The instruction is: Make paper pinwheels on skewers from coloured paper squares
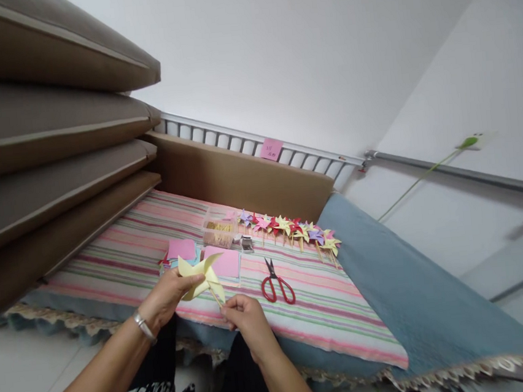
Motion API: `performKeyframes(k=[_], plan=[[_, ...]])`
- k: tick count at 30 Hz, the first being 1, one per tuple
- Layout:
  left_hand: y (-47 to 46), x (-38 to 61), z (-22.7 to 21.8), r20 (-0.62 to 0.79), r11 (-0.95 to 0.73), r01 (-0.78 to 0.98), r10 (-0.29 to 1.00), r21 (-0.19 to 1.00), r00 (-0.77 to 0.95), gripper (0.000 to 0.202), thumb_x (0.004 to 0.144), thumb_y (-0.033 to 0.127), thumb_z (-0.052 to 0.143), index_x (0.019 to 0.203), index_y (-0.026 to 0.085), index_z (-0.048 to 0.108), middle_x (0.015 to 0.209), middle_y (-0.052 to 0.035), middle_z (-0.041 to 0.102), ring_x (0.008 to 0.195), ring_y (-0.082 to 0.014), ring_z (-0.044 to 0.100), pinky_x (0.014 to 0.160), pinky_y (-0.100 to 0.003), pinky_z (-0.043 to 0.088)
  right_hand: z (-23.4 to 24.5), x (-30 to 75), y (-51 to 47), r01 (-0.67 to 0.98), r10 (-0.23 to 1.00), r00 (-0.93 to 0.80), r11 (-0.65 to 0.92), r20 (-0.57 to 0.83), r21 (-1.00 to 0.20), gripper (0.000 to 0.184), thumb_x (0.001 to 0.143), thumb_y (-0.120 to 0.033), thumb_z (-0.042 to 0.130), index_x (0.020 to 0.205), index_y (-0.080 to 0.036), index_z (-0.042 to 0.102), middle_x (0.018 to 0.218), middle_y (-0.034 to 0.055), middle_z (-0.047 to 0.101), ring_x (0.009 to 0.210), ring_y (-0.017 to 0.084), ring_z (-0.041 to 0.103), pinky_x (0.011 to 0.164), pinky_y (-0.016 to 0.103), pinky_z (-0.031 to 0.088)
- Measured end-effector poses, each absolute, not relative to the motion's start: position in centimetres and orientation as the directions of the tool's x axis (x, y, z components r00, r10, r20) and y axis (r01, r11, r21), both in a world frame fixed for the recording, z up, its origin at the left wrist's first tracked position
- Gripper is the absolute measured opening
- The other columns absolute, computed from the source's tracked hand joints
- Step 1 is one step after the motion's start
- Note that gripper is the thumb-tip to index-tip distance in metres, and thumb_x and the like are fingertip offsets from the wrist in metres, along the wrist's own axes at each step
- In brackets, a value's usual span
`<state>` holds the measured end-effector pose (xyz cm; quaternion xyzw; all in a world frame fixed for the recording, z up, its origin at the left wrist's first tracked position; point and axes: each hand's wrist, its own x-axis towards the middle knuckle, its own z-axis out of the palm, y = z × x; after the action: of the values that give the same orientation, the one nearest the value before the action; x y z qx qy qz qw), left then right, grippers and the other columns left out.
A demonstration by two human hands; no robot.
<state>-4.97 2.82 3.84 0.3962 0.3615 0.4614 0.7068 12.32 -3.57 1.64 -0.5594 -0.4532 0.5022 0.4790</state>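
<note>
A pale yellow paper pinwheel [210, 275] is held above the front of the striped cloth. My left hand [184, 288] grips it by a blade at its left side. Pinched in the fingers of my right hand [245, 319] is the lower end of the pinwheel's thin wooden stick. Just behind the pinwheel lie stacks of pink paper squares [224, 262], with another pink-topped stack [182, 249] to the left. Red-handled scissors [277, 286] rest to the right, points away from me, touched by neither hand.
Behind the paper stands a clear plastic box [219, 228] holding thin yellowish pieces, with a small metallic item [246, 243] beside it. Several finished pinwheels [287, 225] lie in a row at the back right. Stacked cushions [52, 136] rise on the left. A striped cloth [329, 319] covers the table.
</note>
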Motion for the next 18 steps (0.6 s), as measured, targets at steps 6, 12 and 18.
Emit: performKeyframes(k=[6,12,18], plan=[[3.7,-6.4,3.4,-0.116,0.276,-0.389,0.915,0.879,0.386,0.036,0.060,0.024,0.079,0.092,0.012,0.069,0.085,-0.0081,0.071,0.076,-0.0156,0.061,0.072,-0.022,0.043,0.8,11.4,-2.2,-0.008,0.982,0.075,-0.171,-0.172,-0.985,0.013,0.059,-0.025,0.064,0.062,-0.015,0.057,0.045,-0.0044,0.055,0.040,0.008,0.043,0.044,0.020,0.033],[5.5,-9.4,1.8,-0.173,0.340,-0.394,0.899,0.854,0.402,0.030,0.064,0.025,0.077,0.088,0.009,0.070,0.085,-0.0096,0.071,0.075,-0.0165,0.061,0.071,-0.023,0.044,0.3,8.8,-0.1,0.012,0.979,0.034,-0.203,-0.203,-0.979,0.014,0.060,-0.026,0.064,0.061,-0.015,0.057,0.046,-0.0051,0.054,0.040,0.007,0.043,0.044,0.020,0.033],[6.3,-12.9,1.5,-0.206,0.307,-0.389,0.938,0.869,0.279,0.034,0.062,0.027,0.078,0.090,0.009,0.070,0.086,-0.0098,0.071,0.074,-0.0184,0.062,0.069,-0.025,0.045,-0.3,5.6,2.2,0.080,0.978,-0.053,-0.195,-0.199,-0.978,0.012,0.063,-0.026,0.065,0.062,-0.015,0.058,0.050,-0.0034,0.056,0.044,0.009,0.045,0.047,0.021,0.034]])
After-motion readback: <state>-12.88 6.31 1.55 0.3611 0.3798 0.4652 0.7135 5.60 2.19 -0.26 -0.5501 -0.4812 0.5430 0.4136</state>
